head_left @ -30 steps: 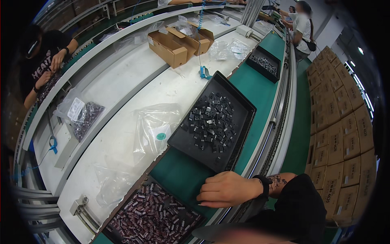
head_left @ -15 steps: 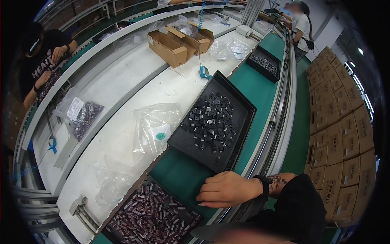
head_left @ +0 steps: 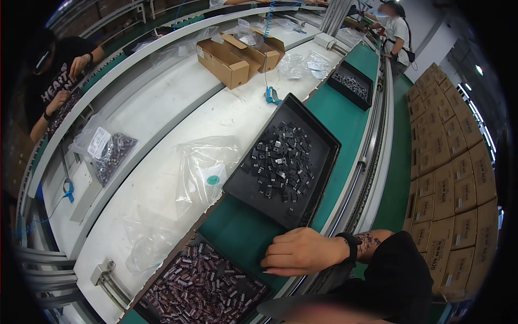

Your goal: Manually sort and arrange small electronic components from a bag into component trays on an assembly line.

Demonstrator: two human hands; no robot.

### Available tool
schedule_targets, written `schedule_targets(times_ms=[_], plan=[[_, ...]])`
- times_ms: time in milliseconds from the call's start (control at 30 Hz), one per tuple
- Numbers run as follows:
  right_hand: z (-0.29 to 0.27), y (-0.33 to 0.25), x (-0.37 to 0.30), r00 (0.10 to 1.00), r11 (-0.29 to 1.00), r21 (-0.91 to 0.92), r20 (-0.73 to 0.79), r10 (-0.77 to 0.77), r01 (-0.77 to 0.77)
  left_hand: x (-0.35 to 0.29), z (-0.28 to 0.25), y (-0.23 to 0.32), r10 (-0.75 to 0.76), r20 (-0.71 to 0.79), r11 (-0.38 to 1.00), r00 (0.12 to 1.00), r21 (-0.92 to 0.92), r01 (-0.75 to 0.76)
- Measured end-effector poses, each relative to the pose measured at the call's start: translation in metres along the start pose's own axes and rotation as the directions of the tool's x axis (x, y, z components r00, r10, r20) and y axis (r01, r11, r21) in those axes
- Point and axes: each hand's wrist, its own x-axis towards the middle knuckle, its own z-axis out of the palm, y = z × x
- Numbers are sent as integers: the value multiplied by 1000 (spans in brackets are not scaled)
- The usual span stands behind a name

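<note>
My right hand (head_left: 305, 251) reaches in from the right, a black band on its wrist. It hovers or rests over the green belt (head_left: 229, 218), between two black trays. Its fingers are bent and close together, and the palm side is hidden, so I cannot see whether anything is in it. Just beyond it lies the larger black tray (head_left: 318, 189), with black three-legged electronic parts (head_left: 280, 162) heaped in it. Nearer, on the left, a tray full of brownish-purple cylindrical capacitors (head_left: 199, 283) stands beside the hand. My left hand does not show.
A third black tray (head_left: 350, 102) with small metallic parts sits farther up the belt. Clear plastic bags (head_left: 208, 162) and open cardboard boxes (head_left: 224, 65) lie on the white bench. Metal rails (head_left: 359, 183) run along the right; stacked cartons (head_left: 453, 189) stand beyond. Co-workers are at left and far right.
My right hand, the trays and their contents stay put. The co-worker at the far right has straightened up slightly; the one at left has shifted a little.
</note>
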Motion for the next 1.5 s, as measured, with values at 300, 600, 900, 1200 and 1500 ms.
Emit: schedule_targets(times_ms=[300,600,900,1200,1500], plan=[[-1,-4,4,1000,1000,-10,3,-4,4,83,-43,-69,870,480,-163,-113,64,-984],[-5,-9,-4,999,996,-81,-12,-40,39,-1,20,-8,393,-104,917,914,114,-381],[16,-27,-7,992,986,113,-13,126,-124,22,23,-12,508,-77,832,858,300,-466],[37,-24,2,974,940,259,96,205,-223,22,20,-9,578,-80,707,812,546,-449],[-14,-50,13,975,927,317,-30,220,-199,17,15,31,708,-163,663,687,486,-569]])
